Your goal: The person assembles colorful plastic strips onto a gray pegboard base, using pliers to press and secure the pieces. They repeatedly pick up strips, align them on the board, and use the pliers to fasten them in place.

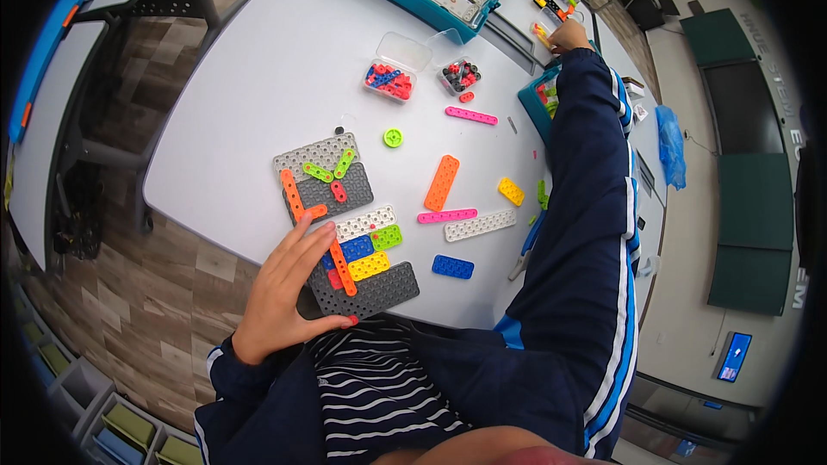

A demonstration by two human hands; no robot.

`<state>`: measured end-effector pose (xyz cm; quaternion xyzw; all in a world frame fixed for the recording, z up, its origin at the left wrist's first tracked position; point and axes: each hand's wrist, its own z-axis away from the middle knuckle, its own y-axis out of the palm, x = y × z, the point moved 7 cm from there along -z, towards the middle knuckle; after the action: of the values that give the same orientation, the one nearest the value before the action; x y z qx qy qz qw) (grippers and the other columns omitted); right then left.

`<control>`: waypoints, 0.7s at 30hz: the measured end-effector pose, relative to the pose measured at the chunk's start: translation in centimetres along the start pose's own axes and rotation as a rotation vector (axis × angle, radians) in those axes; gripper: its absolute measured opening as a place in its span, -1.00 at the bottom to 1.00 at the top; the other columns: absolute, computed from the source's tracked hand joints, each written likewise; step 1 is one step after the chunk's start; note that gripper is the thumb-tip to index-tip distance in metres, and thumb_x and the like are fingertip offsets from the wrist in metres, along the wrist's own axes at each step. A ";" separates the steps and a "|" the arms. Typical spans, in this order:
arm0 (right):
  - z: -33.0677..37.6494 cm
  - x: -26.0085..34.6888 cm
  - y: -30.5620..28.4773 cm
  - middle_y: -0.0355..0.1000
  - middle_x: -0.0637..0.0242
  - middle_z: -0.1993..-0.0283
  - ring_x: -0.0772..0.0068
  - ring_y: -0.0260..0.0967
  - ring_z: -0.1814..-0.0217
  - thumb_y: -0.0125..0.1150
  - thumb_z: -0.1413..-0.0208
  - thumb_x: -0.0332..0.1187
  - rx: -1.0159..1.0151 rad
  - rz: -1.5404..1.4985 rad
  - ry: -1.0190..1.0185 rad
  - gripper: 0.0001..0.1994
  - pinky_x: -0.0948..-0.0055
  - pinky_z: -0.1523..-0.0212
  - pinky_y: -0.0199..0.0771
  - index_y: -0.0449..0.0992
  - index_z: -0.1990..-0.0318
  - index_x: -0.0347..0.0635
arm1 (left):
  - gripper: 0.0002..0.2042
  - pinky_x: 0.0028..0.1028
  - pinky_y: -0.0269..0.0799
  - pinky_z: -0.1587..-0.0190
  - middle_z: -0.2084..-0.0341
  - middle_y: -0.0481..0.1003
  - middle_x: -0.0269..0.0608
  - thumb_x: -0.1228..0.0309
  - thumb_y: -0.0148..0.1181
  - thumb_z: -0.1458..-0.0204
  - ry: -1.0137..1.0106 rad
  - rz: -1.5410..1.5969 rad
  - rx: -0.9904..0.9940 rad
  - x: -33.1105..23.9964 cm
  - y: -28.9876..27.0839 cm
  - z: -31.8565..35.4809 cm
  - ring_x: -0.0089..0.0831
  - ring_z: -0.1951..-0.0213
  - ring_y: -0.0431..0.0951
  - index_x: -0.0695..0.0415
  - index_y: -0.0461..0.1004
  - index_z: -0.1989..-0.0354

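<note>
Lettering [796, 136] marks the wall [685, 327] — left hand [280, 294] touches gray plate [389, 290].

I look down through the left of two fisheye lenses on my head. My striped shirt [379, 379] is close, at six o'clock; past it the desk [233, 120] fills the middle. My left fingers [297, 263] show near, at eight, my right fingers [562, 36] farther off, between one and two; a green board [751, 232] stands distant at three.
</note>
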<state>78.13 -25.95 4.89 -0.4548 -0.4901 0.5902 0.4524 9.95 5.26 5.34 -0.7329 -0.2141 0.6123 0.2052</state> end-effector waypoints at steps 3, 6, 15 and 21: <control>1.4 0.5 -0.3 0.68 0.08 0.25 0.30 0.70 0.36 0.61 0.08 -0.25 0.026 -0.107 0.025 -0.59 0.39 0.34 0.69 0.65 0.22 -0.43 | 0.08 -0.02 0.17 -0.41 -0.33 0.39 0.01 -0.01 0.67 0.36 -0.005 -0.001 0.005 0.1 0.1 0.0 0.14 -0.47 0.18 0.17 0.29 -0.40; 2.1 0.4 -0.3 0.67 0.17 0.36 0.35 0.68 0.44 0.55 0.00 -0.26 0.021 -0.164 0.008 -0.71 0.43 0.38 0.67 0.70 0.29 -0.34 | 0.08 -0.01 0.18 -0.41 -0.33 0.39 0.01 -0.02 0.67 0.36 -0.008 -0.002 0.005 0.1 0.1 0.0 0.15 -0.46 0.19 0.17 0.29 -0.40; 1.8 -0.1 -0.2 0.62 0.28 0.41 0.43 0.65 0.47 0.45 -0.12 -0.20 0.005 -0.315 -0.067 -0.71 0.46 0.48 0.59 0.71 0.30 -0.32 | 0.08 -0.01 0.18 -0.41 -0.33 0.39 0.01 -0.02 0.67 0.37 -0.001 -0.003 -0.001 0.1 0.1 0.0 0.15 -0.46 0.19 0.17 0.29 -0.40; 2.7 -1.5 -1.2 0.62 0.35 0.41 0.51 0.63 0.40 0.45 -0.15 -0.14 -0.108 -0.515 -0.070 -0.70 0.56 0.51 0.42 0.71 0.29 -0.25 | 0.06 -0.02 0.18 -0.41 -0.33 0.40 0.00 0.02 0.67 0.37 0.002 0.012 -0.016 -0.2 0.1 0.0 0.15 -0.46 0.19 0.18 0.30 -0.39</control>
<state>75.88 -27.69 6.54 -0.3178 -0.6357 0.4441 0.5456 9.98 5.12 5.44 -0.7364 -0.2143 0.6111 0.1958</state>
